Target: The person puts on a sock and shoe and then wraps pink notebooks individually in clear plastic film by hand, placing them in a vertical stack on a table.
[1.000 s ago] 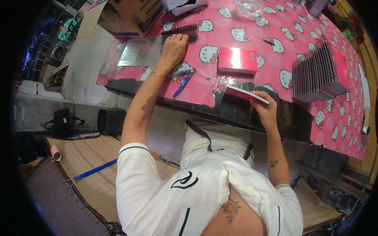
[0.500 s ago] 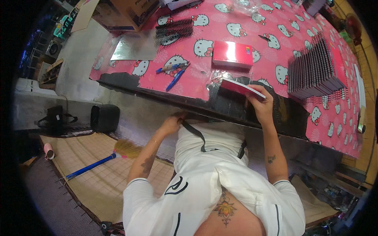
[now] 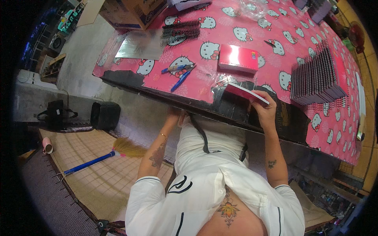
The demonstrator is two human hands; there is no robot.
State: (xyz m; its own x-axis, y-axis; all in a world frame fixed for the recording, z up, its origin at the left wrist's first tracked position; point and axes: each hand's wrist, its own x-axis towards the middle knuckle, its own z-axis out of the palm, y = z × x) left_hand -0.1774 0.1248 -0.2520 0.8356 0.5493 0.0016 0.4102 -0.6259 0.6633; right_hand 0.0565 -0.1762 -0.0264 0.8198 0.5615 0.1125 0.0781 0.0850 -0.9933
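My right hand (image 3: 263, 108) is closed on one end of a thin pink notepad (image 3: 240, 93), held tilted above the table's near edge. Just beyond it lies a short stack of pink notepads (image 3: 238, 59), glossy cover up, with a crumpled clear wrapper (image 3: 221, 80) close by. My left hand (image 3: 175, 115) is below the table edge beside my lap, its fingers mostly hidden. Blue-handled pliers (image 3: 182, 76) rest on the tablecloth to the left of the stack.
Several black-spined spiral notebooks (image 3: 317, 78) stand in a row at the right of the pink patterned tablecloth (image 3: 271, 59). Black binding coils (image 3: 181, 32), a clear plastic sheet (image 3: 139, 45) and a cardboard box (image 3: 134, 13) occupy the far left. A broom (image 3: 92, 162) lies at lower left.
My left hand has slipped further under the table edge, hiding its fingers. My right hand still grips the notepad, and the whole view has shifted slightly.
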